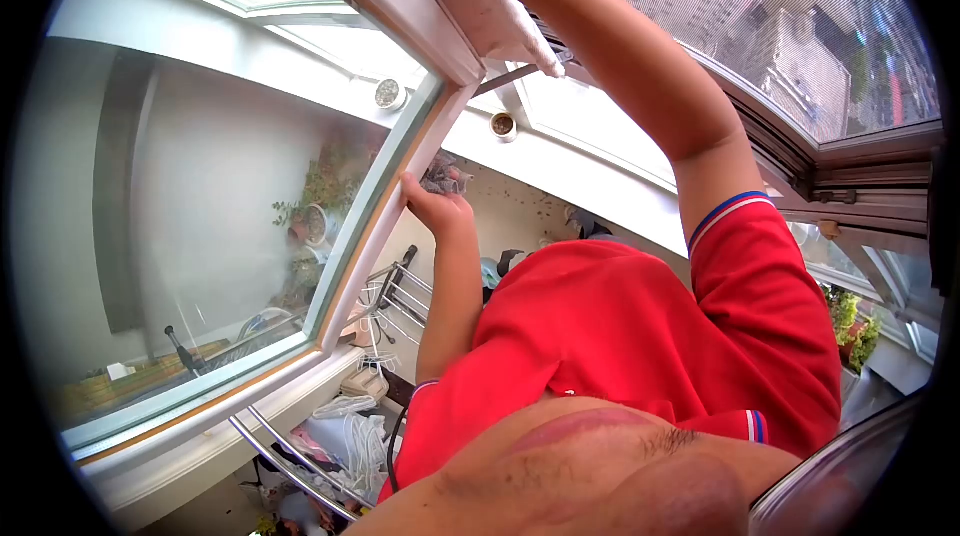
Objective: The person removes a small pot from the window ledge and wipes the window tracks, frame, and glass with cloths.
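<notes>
My left hand (440,208) is closed at the edge of a white-framed window sash (335,321), its thumb lying against the frame. Bunched at its fingers is a crumpled grey cloth (443,174), on the far side of the frame. The sash stands open, with a large glass pane (240,186) that carries hazy reflections. My right arm (640,56) reaches up past the top edge of the view, where the hand is cut off. Beneath that arm hangs a pale, wrinkled strip (505,31) beside the sash; I cannot make out what it is.
Two small pots, a white one (390,94) seen through the glass and one with brown contents (503,127), stand on a white ledge (590,151). A mesh screen (790,46) fills the upper right. Metal rails (300,461) and a wire rack (400,301) lie below.
</notes>
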### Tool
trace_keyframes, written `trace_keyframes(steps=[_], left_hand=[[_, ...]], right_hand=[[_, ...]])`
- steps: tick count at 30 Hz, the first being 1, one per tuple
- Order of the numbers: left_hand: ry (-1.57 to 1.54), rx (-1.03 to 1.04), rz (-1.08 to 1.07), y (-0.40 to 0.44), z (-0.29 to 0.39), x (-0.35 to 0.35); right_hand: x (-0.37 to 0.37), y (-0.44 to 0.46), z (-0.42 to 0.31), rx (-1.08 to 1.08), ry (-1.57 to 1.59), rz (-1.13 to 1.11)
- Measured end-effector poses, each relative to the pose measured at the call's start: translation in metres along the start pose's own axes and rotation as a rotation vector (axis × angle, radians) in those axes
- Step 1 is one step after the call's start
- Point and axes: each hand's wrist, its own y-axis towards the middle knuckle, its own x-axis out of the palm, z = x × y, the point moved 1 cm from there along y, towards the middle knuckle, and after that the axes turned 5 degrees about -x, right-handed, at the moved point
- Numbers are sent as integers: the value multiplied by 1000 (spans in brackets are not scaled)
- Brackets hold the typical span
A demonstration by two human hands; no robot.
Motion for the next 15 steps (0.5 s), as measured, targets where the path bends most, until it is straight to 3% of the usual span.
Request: trace_keyframes(steps=[5, 9, 13, 15], left_hand=[[-26, -21, 38, -3, 1, 2], [-27, 39, 34, -4, -1, 4], [-1, 14, -30, -4, 1, 1], [19, -1, -51, -4, 2, 1]], right_hand=[[8, -65, 33, 196, -353, -290], [1, -115, 50, 279, -366, -465], [8, -120, 64, 127, -319, -368], [9, -89, 51, -20, -243, -156]])
